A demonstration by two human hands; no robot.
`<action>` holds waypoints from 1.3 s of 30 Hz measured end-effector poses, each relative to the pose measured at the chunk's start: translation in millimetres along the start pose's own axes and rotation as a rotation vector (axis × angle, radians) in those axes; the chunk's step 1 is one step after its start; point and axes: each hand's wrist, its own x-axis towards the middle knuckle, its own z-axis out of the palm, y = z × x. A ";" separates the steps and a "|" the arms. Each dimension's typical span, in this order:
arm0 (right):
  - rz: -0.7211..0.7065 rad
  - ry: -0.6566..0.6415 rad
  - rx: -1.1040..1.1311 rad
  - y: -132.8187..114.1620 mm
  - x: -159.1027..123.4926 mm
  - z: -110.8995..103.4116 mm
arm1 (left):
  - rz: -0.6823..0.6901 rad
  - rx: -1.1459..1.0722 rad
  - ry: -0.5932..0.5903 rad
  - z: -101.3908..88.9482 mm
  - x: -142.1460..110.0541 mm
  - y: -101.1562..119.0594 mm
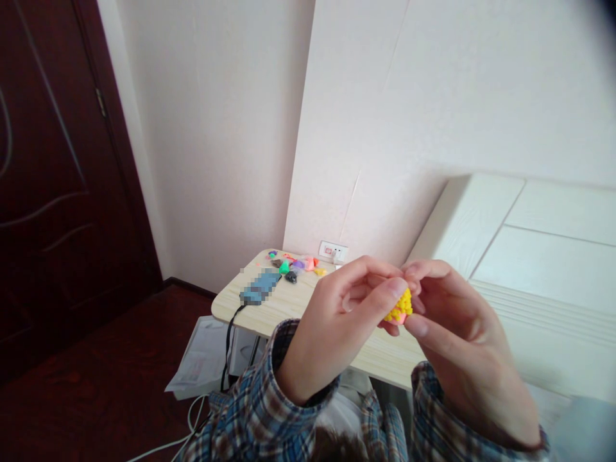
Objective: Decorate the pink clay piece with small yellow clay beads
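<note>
Between my two hands, above the table, is a small lump of modelling clay (400, 307), bumpy and yellow on top with pink showing underneath. My left hand (349, 321) is closed on its left side, the thumb lying along the yellow part. On the other side my right hand (462, 340) pinches it, thumb low and fingers near the top. The fingers of both hands cover much of the lump.
Several coloured clay pieces, one a green lump (285, 267), lie at the back of the pale table (226, 301). A phone (261, 286) with a black cable rests nearby. A wall socket (333, 250), a white headboard (553, 224) and a box with papers (205, 353) surround the table.
</note>
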 end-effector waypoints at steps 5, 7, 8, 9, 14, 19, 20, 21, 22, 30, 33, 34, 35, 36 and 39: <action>-0.010 -0.022 0.030 -2.8 -1.1 0.8 | -0.012 0.037 -0.036 -2.5 0.0 1.0; -0.017 -0.058 0.056 -2.7 -1.1 0.4 | -0.032 0.006 -0.054 -3.5 0.2 1.3; -0.020 -0.069 0.060 -2.5 -1.2 0.1 | -0.040 -0.010 -0.063 -4.0 0.3 1.5; -0.022 -0.072 0.055 -2.3 -1.2 -0.4 | -0.043 -0.023 -0.074 -4.7 0.3 1.6; -0.051 -0.059 0.020 -1.4 -1.1 -1.9 | -0.052 -0.042 -0.133 -9.0 -0.9 3.1; -0.094 -0.040 0.008 -1.7 -2.0 -3.6 | -0.085 0.001 -0.223 -12.2 -5.3 8.3; -0.100 -0.026 -0.008 -1.7 -2.8 -4.5 | -0.096 0.006 -0.218 -12.4 -6.1 9.6; -0.107 -0.009 -0.032 -1.6 -3.8 -5.6 | -0.104 0.005 -0.208 -12.5 -6.7 10.6; -0.112 0.009 -0.061 -1.4 -4.8 -6.6 | -0.108 0.002 -0.201 -12.6 -7.1 11.4; -0.220 -0.082 -0.258 -4.6 -8.0 -3.7 | -0.067 -0.024 -0.177 -15.4 -7.6 8.1; -0.230 -0.090 -0.344 -7.6 -6.9 -0.5 | -0.075 -0.032 -0.141 -16.0 -8.6 8.4; -0.245 -0.074 -0.356 -8.1 -6.5 0.1 | -0.064 -0.037 -0.144 -16.4 -8.9 8.9; -0.259 -0.053 -0.364 -8.5 -6.1 0.6 | -0.054 -0.037 -0.150 -16.8 -9.2 9.4; -0.273 -0.031 -0.369 -8.6 -5.7 1.0 | -0.044 -0.032 -0.160 -17.2 -9.5 10.0; -0.297 0.034 -0.373 -9.0 -5.1 2.2 | -0.029 0.007 -0.173 -18.2 -10.4 11.2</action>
